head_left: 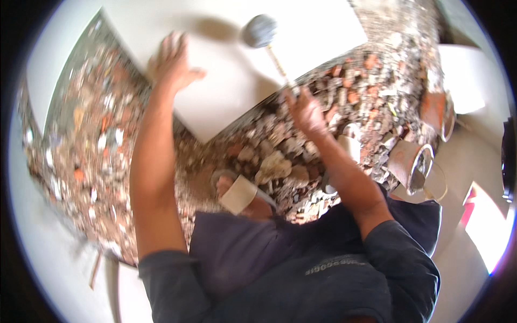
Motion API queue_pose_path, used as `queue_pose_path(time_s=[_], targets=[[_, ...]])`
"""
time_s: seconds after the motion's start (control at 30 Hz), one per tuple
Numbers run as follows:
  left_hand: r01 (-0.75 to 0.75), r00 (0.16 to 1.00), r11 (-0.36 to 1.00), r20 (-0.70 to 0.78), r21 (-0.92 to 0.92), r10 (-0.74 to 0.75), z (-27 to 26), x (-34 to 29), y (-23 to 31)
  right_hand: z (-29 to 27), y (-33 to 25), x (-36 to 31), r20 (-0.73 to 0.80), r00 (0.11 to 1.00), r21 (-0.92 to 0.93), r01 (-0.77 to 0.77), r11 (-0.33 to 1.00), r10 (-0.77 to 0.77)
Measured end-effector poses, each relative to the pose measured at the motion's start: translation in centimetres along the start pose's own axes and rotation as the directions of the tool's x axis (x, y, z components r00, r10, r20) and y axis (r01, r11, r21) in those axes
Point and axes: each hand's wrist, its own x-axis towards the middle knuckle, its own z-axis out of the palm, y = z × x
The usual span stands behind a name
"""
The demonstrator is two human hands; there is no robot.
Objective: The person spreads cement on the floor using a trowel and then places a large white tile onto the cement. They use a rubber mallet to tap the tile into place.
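A large white slab (231, 75) lies over broken rubble, one corner pointing toward me. My left hand (175, 64) is laid on its left part with fingers stretched out and thumb apart, holding nothing. My right hand (307, 112) is closed round the lower end of the thin, light handle of a mallet (260, 30). The mallet's dark grey, rounded head is over the far part of the slab. A shadow falls on the white surface to the left of the head, so it seems raised above it. Both hands are somewhat blurred.
Rubble (107, 129) of brick and stone pieces surrounds the slab. My sandalled foot (242, 195) stands near its front corner, by a pale stone chunk (273, 168). At right are a round, dirty bucket (405, 161) and a reddish-brown container (435, 114). Pale wall or panel (56, 59) edges the left.
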Motion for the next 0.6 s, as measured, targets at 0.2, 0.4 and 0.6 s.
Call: queue_pose_path(time_s=[0.2,0.4,0.6], targets=[[-0.030,0.998,0.994,0.059,0.102,0.025,-3.6,1.5,6.0,-4.6,3.3,-1.7,0.102,0.869,0.980,-0.172,0.103,0.484],[-0.066,0.998,0.996,-0.006,0.055,0.066,-2.9,4.3,12.3,-5.3,7.5,0.1,0.192,0.813,0.977,-0.210,-0.030,0.550],[-0.077,0.997,0.997,0.007,0.024,0.077,-3.8,3.8,12.1,-2.8,6.4,1.9,0.206,0.776,0.967,-0.255,-0.002,0.596]])
